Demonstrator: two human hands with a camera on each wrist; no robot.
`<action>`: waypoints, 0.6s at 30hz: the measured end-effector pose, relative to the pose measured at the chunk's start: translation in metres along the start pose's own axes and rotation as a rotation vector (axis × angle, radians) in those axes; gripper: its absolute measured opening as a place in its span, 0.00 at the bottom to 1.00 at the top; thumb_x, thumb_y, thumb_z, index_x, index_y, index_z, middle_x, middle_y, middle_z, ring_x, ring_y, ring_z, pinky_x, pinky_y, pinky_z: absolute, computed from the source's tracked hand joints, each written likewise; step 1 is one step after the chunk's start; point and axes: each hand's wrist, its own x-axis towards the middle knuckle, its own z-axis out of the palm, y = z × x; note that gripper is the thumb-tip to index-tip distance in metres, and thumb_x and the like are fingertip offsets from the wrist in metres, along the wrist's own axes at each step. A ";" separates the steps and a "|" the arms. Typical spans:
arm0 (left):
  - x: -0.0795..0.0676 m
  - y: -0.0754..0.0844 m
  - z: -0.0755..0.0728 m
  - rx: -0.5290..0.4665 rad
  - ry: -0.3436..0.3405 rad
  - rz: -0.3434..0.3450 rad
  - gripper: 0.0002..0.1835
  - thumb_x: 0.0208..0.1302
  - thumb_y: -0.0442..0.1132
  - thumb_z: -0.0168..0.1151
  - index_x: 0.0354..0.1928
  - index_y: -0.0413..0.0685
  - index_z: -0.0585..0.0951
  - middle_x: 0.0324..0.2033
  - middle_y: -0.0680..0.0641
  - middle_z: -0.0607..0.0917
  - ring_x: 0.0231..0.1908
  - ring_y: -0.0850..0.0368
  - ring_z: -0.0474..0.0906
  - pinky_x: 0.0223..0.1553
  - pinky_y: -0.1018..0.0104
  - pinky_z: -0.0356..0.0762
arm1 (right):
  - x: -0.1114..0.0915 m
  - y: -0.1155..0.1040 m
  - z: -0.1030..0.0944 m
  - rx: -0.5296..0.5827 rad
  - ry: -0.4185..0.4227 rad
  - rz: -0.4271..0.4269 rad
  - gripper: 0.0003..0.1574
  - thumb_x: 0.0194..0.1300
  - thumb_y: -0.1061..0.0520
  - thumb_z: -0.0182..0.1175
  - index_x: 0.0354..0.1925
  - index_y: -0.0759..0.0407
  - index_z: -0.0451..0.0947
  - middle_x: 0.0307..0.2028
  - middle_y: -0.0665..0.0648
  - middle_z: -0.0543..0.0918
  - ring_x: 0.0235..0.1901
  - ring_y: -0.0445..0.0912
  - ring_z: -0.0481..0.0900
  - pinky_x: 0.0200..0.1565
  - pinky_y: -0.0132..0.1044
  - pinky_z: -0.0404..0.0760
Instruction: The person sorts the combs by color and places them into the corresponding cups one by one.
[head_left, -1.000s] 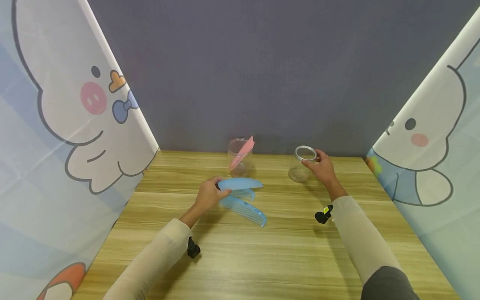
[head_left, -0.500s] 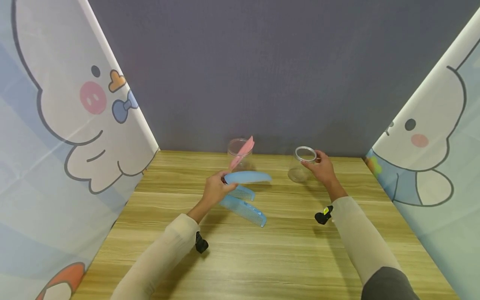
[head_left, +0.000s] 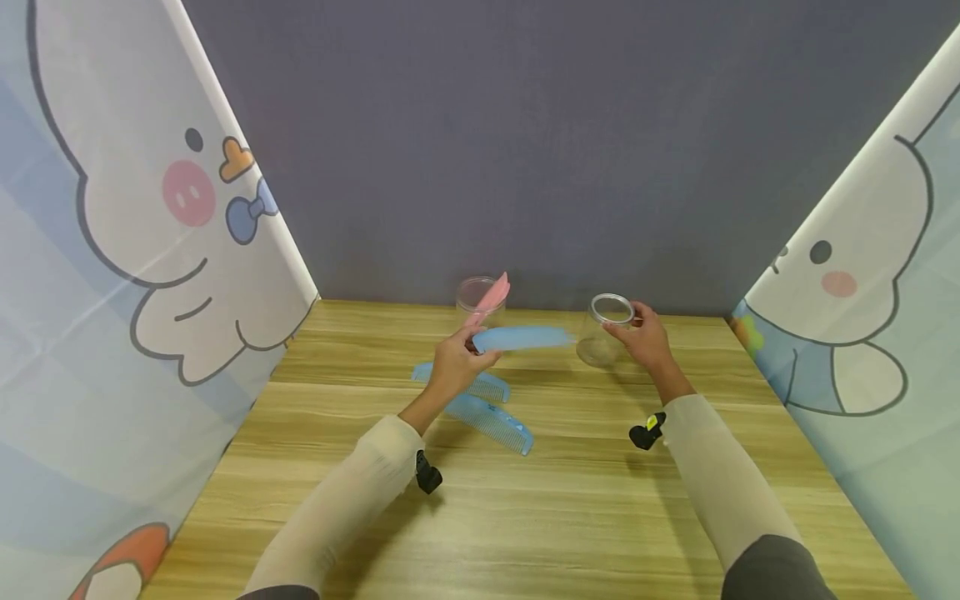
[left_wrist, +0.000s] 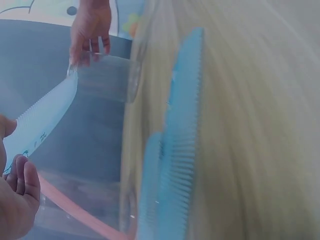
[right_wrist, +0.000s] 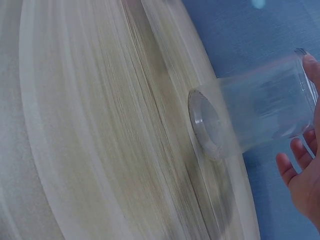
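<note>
Blue comb (head_left: 521, 337) is scooting right, gap to the clear jar (head_left: 602, 332) is shrinking
Left hand (head_left: 455, 364) is pinching it, right hand (head_left: 647, 337) is clamping its fingers on the clear jar

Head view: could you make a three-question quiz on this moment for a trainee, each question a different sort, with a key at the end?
1. True or false: the right hand grips the right jar near its rim.

2. Multiple choice: the left hand holds one comb. How many other blue combs lie on the table?
A) One
B) Two
C) Four

3. Fill in the colour: the item leaning in the left jar is ____.

Key: 1. True. 2. B. 3. Pink.
</note>
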 end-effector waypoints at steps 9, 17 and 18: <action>0.018 0.018 0.012 -0.014 0.009 -0.020 0.28 0.56 0.44 0.77 0.58 0.44 0.84 0.30 0.45 0.86 0.32 0.54 0.82 0.32 0.67 0.79 | -0.001 -0.001 0.000 0.009 -0.005 -0.001 0.43 0.68 0.48 0.68 0.71 0.66 0.64 0.65 0.73 0.72 0.63 0.66 0.69 0.51 0.52 0.75; 0.030 0.026 0.022 -0.012 0.002 -0.013 0.28 0.58 0.47 0.76 0.59 0.44 0.83 0.31 0.46 0.85 0.31 0.56 0.81 0.30 0.69 0.77 | 0.000 -0.001 0.000 0.020 -0.005 -0.006 0.44 0.68 0.47 0.67 0.72 0.66 0.64 0.65 0.72 0.71 0.64 0.67 0.69 0.50 0.50 0.76; 0.032 0.027 0.023 -0.007 0.005 -0.009 0.28 0.58 0.47 0.76 0.59 0.44 0.83 0.31 0.46 0.86 0.31 0.56 0.81 0.29 0.69 0.77 | 0.000 -0.001 0.000 0.024 -0.007 -0.005 0.44 0.68 0.47 0.67 0.72 0.66 0.63 0.66 0.72 0.70 0.64 0.67 0.69 0.51 0.52 0.76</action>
